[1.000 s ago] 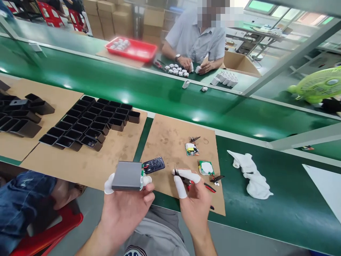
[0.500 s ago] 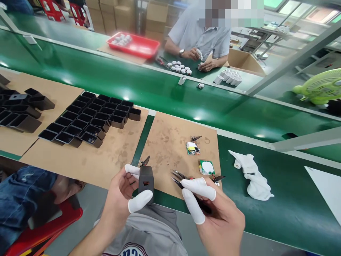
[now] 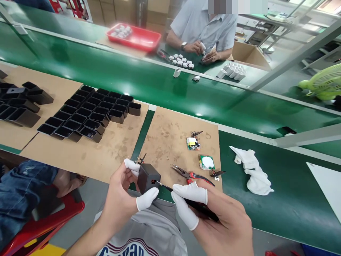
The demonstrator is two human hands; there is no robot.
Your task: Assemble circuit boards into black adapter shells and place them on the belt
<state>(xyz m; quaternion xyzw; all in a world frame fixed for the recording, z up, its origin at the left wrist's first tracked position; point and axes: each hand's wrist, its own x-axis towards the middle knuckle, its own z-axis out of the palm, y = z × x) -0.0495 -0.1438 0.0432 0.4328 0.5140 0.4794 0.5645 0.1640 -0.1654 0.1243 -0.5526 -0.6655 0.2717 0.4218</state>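
Observation:
My left hand, with white finger cots on thumb and finger, grips a black plastic housing from its left side. A small rectangular slot with something orange-red inside shows on the housing's end, and a black pronged part with leads sticks out behind it. In my right hand, pinched between covered thumb and finger, are dark tweezers; their thin tip is at the slot. Red-handled pliers lie just beyond the right hand. Two circuit boards, one with a white round pad and one with yellow tape, rest on the cardboard.
Rows of open black housings stand on cardboard to the left. White crumpled finger cots lie on the green table at right. Across the divider, a co-worker handles small white parts near a red tray.
My left hand has turned the housing so its slotted end faces more to the right. The tweezers have moved left from above the pliers, bringing their tip to the slot.

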